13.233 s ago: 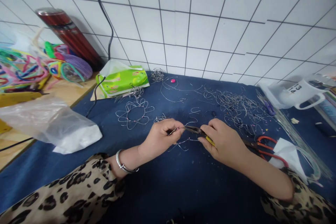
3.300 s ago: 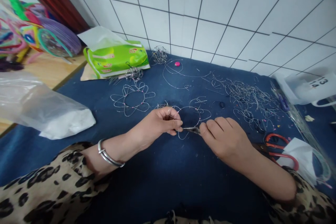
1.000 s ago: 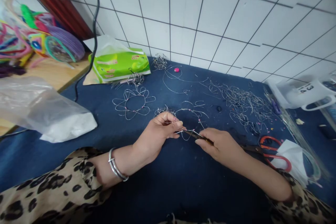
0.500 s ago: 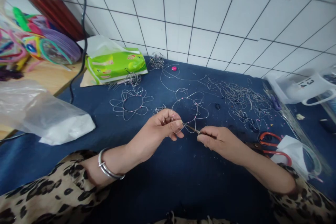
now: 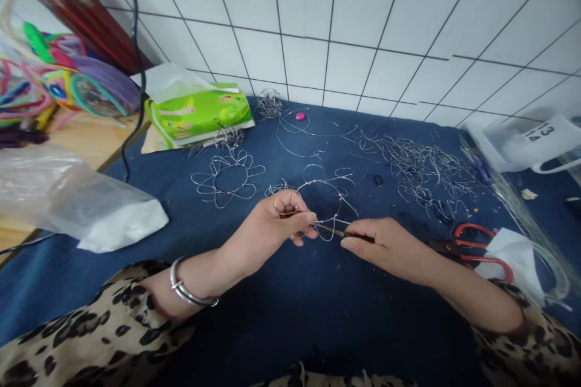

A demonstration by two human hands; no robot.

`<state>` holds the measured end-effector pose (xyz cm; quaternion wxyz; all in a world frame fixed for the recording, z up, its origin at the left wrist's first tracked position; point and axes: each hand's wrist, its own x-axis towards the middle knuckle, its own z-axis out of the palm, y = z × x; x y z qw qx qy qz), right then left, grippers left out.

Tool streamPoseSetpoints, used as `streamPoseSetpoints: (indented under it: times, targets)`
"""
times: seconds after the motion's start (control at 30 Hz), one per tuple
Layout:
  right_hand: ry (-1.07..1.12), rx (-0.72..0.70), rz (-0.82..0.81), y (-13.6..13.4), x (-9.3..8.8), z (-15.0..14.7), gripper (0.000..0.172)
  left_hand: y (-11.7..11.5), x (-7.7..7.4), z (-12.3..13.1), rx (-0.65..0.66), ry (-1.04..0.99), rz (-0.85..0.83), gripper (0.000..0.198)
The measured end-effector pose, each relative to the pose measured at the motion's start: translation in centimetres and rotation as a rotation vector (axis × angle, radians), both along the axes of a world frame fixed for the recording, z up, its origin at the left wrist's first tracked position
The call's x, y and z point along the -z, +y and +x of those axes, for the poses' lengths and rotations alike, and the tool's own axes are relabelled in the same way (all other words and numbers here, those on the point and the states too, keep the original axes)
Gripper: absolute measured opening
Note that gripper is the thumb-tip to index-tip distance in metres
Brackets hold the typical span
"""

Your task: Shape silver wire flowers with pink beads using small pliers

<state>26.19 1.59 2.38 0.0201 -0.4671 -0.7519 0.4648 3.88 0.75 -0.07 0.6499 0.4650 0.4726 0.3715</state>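
Observation:
My left hand (image 5: pixel 276 227) pinches the rim of a looped wire flower frame (image 5: pixel 327 199) studded with small pink beads, holding it just above the blue cloth (image 5: pixel 290 314). My right hand (image 5: pixel 385 245) is closed round small pliers (image 5: pixel 333 231). Their tips meet the wire right beside my left fingertips. A second, finished-looking wire flower (image 5: pixel 227 178) lies flat to the left.
A heap of cut wire pieces (image 5: pixel 422 169) covers the cloth at the right, with red-handled scissors (image 5: pixel 476 248) near my right forearm. A green tissue pack (image 5: pixel 200 115), a clear plastic bag (image 5: pixel 72 199), coloured pipe cleaners (image 5: pixel 40 91) and a white numbered cup (image 5: pixel 531 145) ring the cloth.
The wire frame has been tilted and turned slightly between my fingers. Both hands stay close together, the pliers still at the wire.

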Motion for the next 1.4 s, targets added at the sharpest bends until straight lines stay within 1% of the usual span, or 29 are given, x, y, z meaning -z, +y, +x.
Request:
streamPoseSetpoints:
  times: [0.2, 0.33, 0.43, 0.6, 0.67, 0.83, 0.93, 1.03, 1.13, 1.27, 1.4]
  targets:
    - [0.002, -0.001, 0.011, 0.0, 0.1, 0.1, 0.031, 0.1, -0.2, -0.1, 0.01, -0.021, -0.083, 0.019]
    - [0.005, -0.021, 0.038, -0.1, 0.2, 0.1, 0.029, 0.1, -0.2, -0.1, -0.001, 0.0, -0.062, 0.019]
    - [0.005, -0.029, 0.028, 0.0, 0.3, 0.2, 0.029, 0.2, 0.0, -0.1, 0.004, -0.017, -0.041, 0.019]
    - [0.018, -0.047, -0.003, 0.2, 0.4, 0.4, 0.03, 0.2, 0.2, 0.0, 0.013, -0.048, -0.072, 0.023]
    - [0.032, -0.026, -0.033, 0.4, 0.4, 0.7, 0.031, 0.2, 0.0, 0.0, 0.019, -0.045, -0.101, 0.022]
    - [0.101, 0.067, -0.179, 0.8, 0.5, 1.2, 0.035, 0.2, -0.5, 0.0, 0.038, -0.101, -0.175, 0.016]
    - [0.154, 0.1, -0.22, 0.9, 0.6, 1.4, 0.033, 0.2, -0.7, 0.2, 0.056, -0.139, -0.197, 0.017]
    - [0.167, 0.11, -0.234, 0.8, 0.8, 1.5, 0.034, 0.1, -0.7, 0.4, 0.101, -0.115, -0.227, 0.017]
    - [0.158, 0.097, -0.246, 0.7, 0.9, 1.7, 0.035, -0.1, -0.4, 0.6, 0.125, -0.066, -0.241, 0.016]
    - [0.163, 0.064, -0.251, 0.7, 1.0, 1.8, 0.033, -0.3, 0.0, 0.7, 0.111, -0.037, -0.251, 0.017]
    - [0.138, 0.021, -0.186, 0.7, 0.9, 1.7, 0.034, -0.4, 0.0, 1.0, 0.065, -0.044, -0.273, 0.017]
